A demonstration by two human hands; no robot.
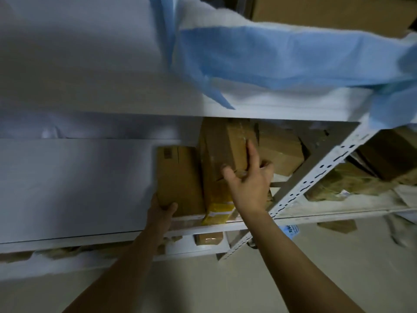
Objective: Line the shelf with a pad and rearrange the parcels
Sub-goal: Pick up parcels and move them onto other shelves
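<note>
A white metal shelf (225, 227) carries several brown cardboard parcels. My left hand (161, 208) grips the near corner of a flat brown box (178, 177) at the shelf's front. My right hand (248, 179) reaches in with fingers spread and curls around a taller taped parcel (225, 150) beside it. A yellow padded parcel (216, 208) lies under that one. On the shelf above, a white pad with blue backing (282, 62) lies rumpled and hangs over the edge.
A perforated white upright post (311, 177) stands just right of my right hand. More brown parcels (279, 150) sit deeper and on the neighbouring shelf (388, 154). A small box (208, 238) rests on the lower shelf. Pale floor lies below.
</note>
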